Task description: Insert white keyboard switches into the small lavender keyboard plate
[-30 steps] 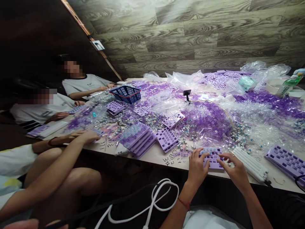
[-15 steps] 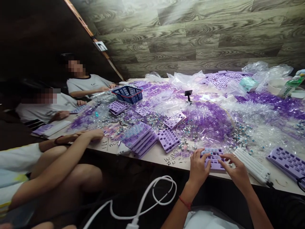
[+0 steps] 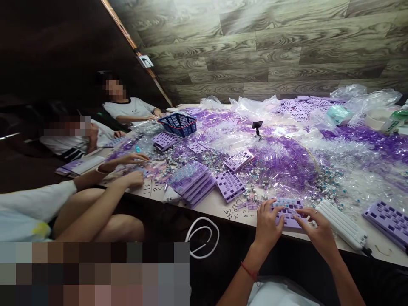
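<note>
At the front edge of the table lies a purple keyboard frame [image 3: 290,219] with rows of square holes. Small clear and bluish key parts fill its upper rows. My left hand [image 3: 268,220] wraps around the frame's left side, thumb on the lower rows and fingers over the top. My right hand [image 3: 315,224] reaches in from the right, thumb and forefinger pinched together over the frame's right half. Whatever sits between those fingertips is too small to make out.
Right of my hands lies a white ribbed bar [image 3: 341,223], then more purple frames [image 3: 387,221]. To the left stand stacked frames [image 3: 194,182] and a single frame [image 3: 231,185]. Loose clear and purple pieces [image 3: 283,157] cover the table, with a blue basket [image 3: 178,125] farther back. Co-workers sit left.
The view has shifted slightly, so the table sits farther right. My hands stay on the frame with little movement. At the left, a neighbour's arm has reached forward over the table.
</note>
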